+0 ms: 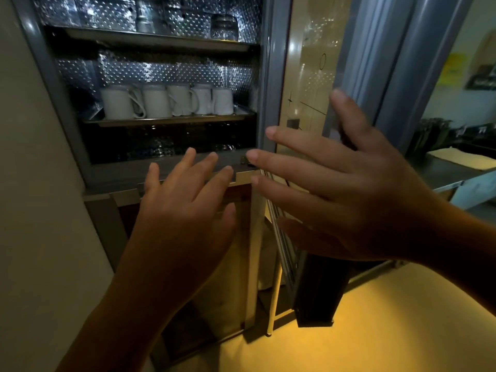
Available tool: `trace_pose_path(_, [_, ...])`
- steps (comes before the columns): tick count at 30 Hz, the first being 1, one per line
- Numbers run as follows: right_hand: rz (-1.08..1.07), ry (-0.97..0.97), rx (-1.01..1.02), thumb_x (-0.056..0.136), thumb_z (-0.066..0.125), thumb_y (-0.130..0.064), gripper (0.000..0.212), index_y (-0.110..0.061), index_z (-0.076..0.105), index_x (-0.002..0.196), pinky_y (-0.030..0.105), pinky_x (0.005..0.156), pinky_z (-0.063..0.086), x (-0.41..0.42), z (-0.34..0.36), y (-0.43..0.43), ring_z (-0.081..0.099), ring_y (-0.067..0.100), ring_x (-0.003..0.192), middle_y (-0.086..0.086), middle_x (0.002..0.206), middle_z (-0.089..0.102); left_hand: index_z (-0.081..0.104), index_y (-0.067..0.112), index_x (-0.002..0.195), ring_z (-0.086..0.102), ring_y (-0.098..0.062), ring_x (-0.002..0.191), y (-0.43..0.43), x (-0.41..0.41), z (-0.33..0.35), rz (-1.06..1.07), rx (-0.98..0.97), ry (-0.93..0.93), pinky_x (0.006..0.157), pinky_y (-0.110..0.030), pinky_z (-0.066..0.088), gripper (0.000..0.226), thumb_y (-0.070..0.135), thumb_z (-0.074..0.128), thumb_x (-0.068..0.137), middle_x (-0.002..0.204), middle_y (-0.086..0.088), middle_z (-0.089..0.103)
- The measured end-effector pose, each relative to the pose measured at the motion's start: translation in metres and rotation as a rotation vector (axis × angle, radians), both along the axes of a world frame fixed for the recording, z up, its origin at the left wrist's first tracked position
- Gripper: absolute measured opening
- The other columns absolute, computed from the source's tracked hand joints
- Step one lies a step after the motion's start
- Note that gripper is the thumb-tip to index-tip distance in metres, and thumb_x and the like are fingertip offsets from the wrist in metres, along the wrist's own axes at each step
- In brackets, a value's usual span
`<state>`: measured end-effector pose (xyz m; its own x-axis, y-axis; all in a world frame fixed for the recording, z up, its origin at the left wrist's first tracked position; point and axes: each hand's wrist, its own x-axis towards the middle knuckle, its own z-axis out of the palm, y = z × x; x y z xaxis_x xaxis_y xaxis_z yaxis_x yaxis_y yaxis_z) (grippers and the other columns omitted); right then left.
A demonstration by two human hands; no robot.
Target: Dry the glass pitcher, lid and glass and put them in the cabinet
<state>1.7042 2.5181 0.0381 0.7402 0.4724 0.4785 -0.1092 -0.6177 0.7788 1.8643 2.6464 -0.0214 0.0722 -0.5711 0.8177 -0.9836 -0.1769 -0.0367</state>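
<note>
The cabinet (264, 84) stands in front of me with its door (316, 76) swung out to the right. On its top shelf an upturned glass (225, 26) sits at the right, and a tall glass vessel (145, 14), maybe the pitcher, stands further left. No lid can be made out. My left hand (185, 208) hovers with fingers spread in front of the cabinet's lower frame and holds nothing. My right hand (346, 189) is spread flat, its fingers against the edge of the door.
Several white mugs (166, 102) stand upside down on the middle shelf. A metal counter (442, 173) with a pale cloth (464, 158) lies at the right. A wall (32, 183) borders the cabinet on the left. Below is yellowish floor (389, 331).
</note>
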Motion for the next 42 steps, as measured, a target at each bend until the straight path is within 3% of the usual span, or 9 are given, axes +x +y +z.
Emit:
trace_pose_path(3, [0.001, 0.024, -0.015, 0.096, 0.042, -0.034, 0.035, -0.007, 0.058, 0.113, 0.055, 0.108, 0.014, -0.001, 0.001, -0.003, 0.047, 0.031, 0.117, 0.015, 0.118, 0.063, 0.063, 0.001, 0.114, 0.05, -0.042, 0.12, 0.005, 0.004, -0.001, 0.02, 0.004, 0.007, 0.096, -0.061, 0.024, 0.045, 0.028, 0.042, 0.084, 0.123, -0.021, 0.059])
trace_pose_path(9, [0.045, 0.052, -0.04, 0.097, 0.039, -0.034, 0.036, -0.007, 0.058, 0.111, 0.055, 0.105, 0.018, 0.01, 0.0, -0.001, 0.057, 0.034, 0.113, 0.015, 0.116, 0.065, 0.063, 0.001, 0.115, 0.05, -0.042, 0.119, 0.009, 0.006, -0.004, 0.054, 0.001, 0.014, 0.095, -0.06, 0.02, 0.045, 0.027, 0.042, 0.084, 0.122, -0.021, 0.06])
trace_pose_path(14, [0.091, 0.053, -0.022, 0.098, 0.037, -0.032, 0.039, -0.006, 0.063, 0.11, 0.053, 0.106, 0.019, 0.023, -0.001, 0.008, 0.057, 0.034, 0.113, 0.015, 0.115, 0.065, 0.062, 0.0, 0.116, 0.049, -0.042, 0.121, 0.02, 0.014, -0.007, 0.099, 0.009, 0.008, 0.09, -0.072, 0.035, 0.046, 0.027, 0.042, 0.084, 0.123, -0.022, 0.059])
trace_pose_path(18, [0.163, 0.027, 0.009, 0.096, 0.039, -0.032, 0.039, -0.006, 0.066, 0.108, 0.052, 0.106, 0.02, 0.038, -0.001, 0.017, 0.058, 0.033, 0.112, 0.014, 0.113, 0.066, 0.062, 0.0, 0.115, 0.048, -0.042, 0.122, 0.034, 0.024, -0.011, 0.14, 0.001, 0.036, 0.082, -0.071, 0.039, 0.045, 0.026, 0.042, 0.084, 0.124, -0.022, 0.059])
trace_pose_path(31, [0.319, -0.018, -0.007, 0.094, 0.042, -0.028, 0.034, -0.01, 0.069, 0.105, 0.046, 0.107, 0.023, 0.095, -0.019, 0.027, 0.054, 0.029, 0.116, 0.012, 0.118, 0.064, 0.06, 0.0, 0.118, 0.05, -0.043, 0.119, 0.058, 0.052, -0.019, 0.302, -0.066, 0.068, 0.092, -0.065, 0.033, 0.045, 0.027, 0.044, 0.085, 0.123, -0.023, 0.058])
trace_pose_path(38, [0.377, 0.036, 0.047, 0.094, 0.044, -0.025, 0.032, -0.01, 0.066, 0.112, 0.041, 0.112, 0.012, 0.117, -0.029, 0.021, 0.04, 0.025, 0.127, 0.011, 0.131, 0.055, 0.06, -0.001, 0.116, 0.051, -0.044, 0.117, 0.065, 0.062, -0.025, 0.393, -0.057, 0.094, 0.091, -0.067, 0.031, 0.046, 0.026, 0.044, 0.083, 0.121, -0.024, 0.06])
trace_pose_path(42, [0.43, 0.074, 0.04, 0.092, 0.045, -0.025, 0.034, -0.01, 0.057, 0.12, 0.045, 0.114, 0.0, 0.134, -0.036, 0.018, 0.03, 0.026, 0.132, 0.006, 0.141, 0.037, 0.059, 0.001, 0.117, 0.049, -0.042, 0.12, 0.073, 0.071, -0.029, 0.441, -0.042, 0.122, 0.095, -0.063, 0.025, 0.045, 0.027, 0.044, 0.084, 0.124, -0.023, 0.058])
